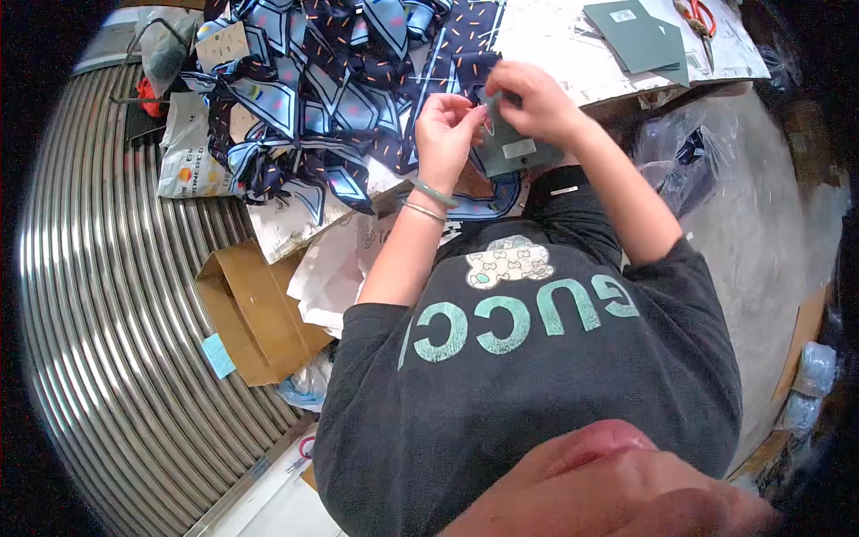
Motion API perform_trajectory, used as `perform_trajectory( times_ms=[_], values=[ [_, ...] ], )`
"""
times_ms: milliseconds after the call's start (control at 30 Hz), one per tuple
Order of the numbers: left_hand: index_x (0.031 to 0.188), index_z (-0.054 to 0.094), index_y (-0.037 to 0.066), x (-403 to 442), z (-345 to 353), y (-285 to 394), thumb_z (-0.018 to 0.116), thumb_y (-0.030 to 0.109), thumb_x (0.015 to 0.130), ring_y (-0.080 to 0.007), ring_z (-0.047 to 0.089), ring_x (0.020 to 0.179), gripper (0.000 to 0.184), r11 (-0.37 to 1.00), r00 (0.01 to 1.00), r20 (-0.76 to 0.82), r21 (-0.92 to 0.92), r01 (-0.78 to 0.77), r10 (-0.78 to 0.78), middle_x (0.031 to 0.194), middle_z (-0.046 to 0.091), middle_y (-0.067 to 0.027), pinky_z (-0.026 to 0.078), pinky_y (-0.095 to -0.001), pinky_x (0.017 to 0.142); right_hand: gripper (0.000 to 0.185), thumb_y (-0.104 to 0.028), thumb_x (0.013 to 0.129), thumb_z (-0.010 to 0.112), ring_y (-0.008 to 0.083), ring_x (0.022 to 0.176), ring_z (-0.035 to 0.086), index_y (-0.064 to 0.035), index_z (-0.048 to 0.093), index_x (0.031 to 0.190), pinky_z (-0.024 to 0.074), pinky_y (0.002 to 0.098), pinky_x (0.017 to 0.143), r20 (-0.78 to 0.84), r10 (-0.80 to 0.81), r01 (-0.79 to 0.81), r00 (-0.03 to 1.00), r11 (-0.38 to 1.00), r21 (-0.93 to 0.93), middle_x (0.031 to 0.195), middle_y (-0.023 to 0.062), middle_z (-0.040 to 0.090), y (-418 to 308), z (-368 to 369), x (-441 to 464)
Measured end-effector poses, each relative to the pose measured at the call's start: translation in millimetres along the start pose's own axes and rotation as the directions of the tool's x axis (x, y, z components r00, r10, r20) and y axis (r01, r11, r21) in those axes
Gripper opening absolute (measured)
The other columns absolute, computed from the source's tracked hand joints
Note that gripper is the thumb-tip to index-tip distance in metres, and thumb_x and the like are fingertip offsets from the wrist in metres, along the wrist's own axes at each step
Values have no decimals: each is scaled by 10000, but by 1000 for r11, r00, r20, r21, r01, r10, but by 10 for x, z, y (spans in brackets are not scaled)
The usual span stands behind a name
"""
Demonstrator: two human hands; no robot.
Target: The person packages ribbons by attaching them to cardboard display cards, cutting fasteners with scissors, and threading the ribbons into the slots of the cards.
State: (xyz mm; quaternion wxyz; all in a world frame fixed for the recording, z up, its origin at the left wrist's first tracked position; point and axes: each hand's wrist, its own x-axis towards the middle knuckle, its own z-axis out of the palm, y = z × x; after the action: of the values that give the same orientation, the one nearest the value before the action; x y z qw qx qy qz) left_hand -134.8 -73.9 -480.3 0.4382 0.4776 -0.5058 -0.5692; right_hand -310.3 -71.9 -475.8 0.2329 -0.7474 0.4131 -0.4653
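Just right of the patterned scarves (295, 98), the left hand (443, 134) pinched its fingers narrowly on what looked like a white loop (489, 121) at the grey-green card (501, 161), the right hand (537, 100) curled above, its grip unclear, an apparent loop-working step calling for steadiness.

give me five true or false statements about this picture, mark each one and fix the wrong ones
1. The left hand and right hand are both at a grey-green card. True.
2. The bangles are on the right wrist. False: they are on the left wrist.
3. The red-handled scissors lie on the white table. True.
4. The cardboard box is on the person's right. False: it is on the left, near the ribbed metal surface.
5. Blue patterned fabric is heaped on the table. True.
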Motion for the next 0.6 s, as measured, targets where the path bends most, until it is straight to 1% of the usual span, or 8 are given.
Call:
perform_trajectory(
  times_ms=[100, 167, 333, 367, 400, 500, 533, 600],
  values=[
    [966, 495, 17, 12, 25, 44, 671, 27, 839, -121, 612, 620, 217, 977, 997, -48, -207, 51, -63, 804, 633, -81, 547, -243, 574, 144, -87, 751, 674, 266, 708, 601, -32, 575, 840, 480, 337, 613, -29, 254, -255, 967, 967, -24, 789, 108, 602, -302, 55, -156],
    [970, 486, 14, -9, 71, 9, 663, 26, 844, -132, 620, 641, 217, 974, 997, -50, -221, 45, -58, 819, 628, -88, 565, -265, 599, 135, -98, 741, 671, 324, 741, 595, -65, 552, 795, 479, 408, 653, -172, 122, -156, 978, 967, -201, 760, 121, 585, -330, 269, -284],
    [1001, 519, 8, 2, 89, 10, 647, 22, 851, -119, 621, 701, 198, 977, 997, -80, -214, -16, -1, 848, 625, -83, 555, -258, 608, 93, -55, 748, 651, 333, 727, 604, -45, 584, 812, 483, 408, 651, -263, 196, -228, 945, 969, -97, 765, 128, 605, -245, 377, -334],
    [997, 555, 9, 15, 49, 64, 646, 15, 841, -116, 616, 699, 181, 952, 968, -26, 189, -241, 251, 850, 627, -79, 538, -252, 612, 93, -55, 748, 651, 333, 727, 604, -45, 584, 812, 483, 408, 651, -262, 196, -229, 945, 968, -102, 765, 128, 605, -232, 372, -335],
    [993, 590, 9, 27, 4, 108, 646, 8, 831, -113, 611, 696, 171, 718, 886, 121, 542, -437, 448, 852, 628, -75, 521, -247, 615, 88, -40, 746, 648, 329, 719, 607, -40, 596, 818, 485, 402, 645, -282, 185, -212, 941, 975, -70, 765, 126, 609, -218, 366, -339],
    [954, 644, 17, 125, -108, 115, 662, 11, 796, -134, 603, 684, 159, 630, 844, 282, 567, -531, 457, 879, 633, -76, 496, -246, 621, 90, -15, 742, 646, 315, 704, 610, -33, 613, 824, 489, 388, 637, -313, 142, -173, 939, 982, -74, 759, 119, 611, -196, 337, -368],
    [894, 633, -1, 117, -127, 99, 675, 31, 755, -262, 625, 750, 150, 685, 881, 288, 554, -472, 374, 911, 621, -115, 513, -329, 672, 95, -5, 739, 647, 305, 697, 611, -32, 617, 825, 491, 381, 634, -332, 113, -156, 936, 982, -105, 752, 114, 608, -193, 328, -377],
    [906, 640, 1, 111, -165, 103, 685, 34, 744, -272, 628, 799, 171, 632, 840, 351, 553, -543, 414, 934, 624, -121, 516, -339, 707, 94, -2, 738, 647, 300, 695, 610, -31, 616, 822, 491, 377, 628, -344, 98, -144, 934, 983, -111, 753, 110, 607, -193, 326, -378]
  ],
)
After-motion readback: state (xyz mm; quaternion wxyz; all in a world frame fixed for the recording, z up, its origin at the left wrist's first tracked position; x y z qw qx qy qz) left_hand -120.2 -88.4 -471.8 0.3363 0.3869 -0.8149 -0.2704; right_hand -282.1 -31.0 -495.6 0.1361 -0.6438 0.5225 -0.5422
